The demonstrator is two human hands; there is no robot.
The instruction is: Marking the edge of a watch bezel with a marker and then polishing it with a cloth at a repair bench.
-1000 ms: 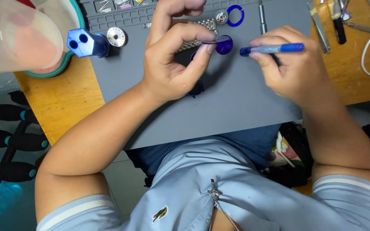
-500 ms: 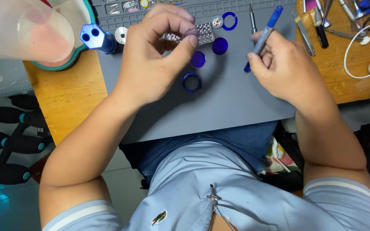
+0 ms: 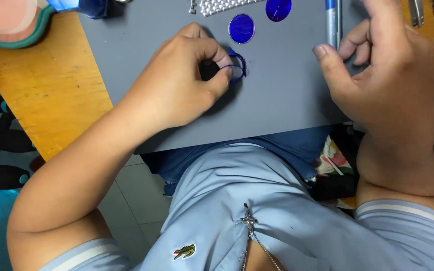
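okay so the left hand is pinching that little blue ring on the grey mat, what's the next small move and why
Probably lift the blue ring clear of the grey mat. The left hand already pinches it between thumb and forefinger, tilted on edge, while the right hand holds the blue-tipped tool close by.

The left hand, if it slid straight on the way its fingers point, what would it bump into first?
Probably the blue ring, which the left hand already pinches at its fingertips. Just beyond it lies a round blue disc on the grey mat.
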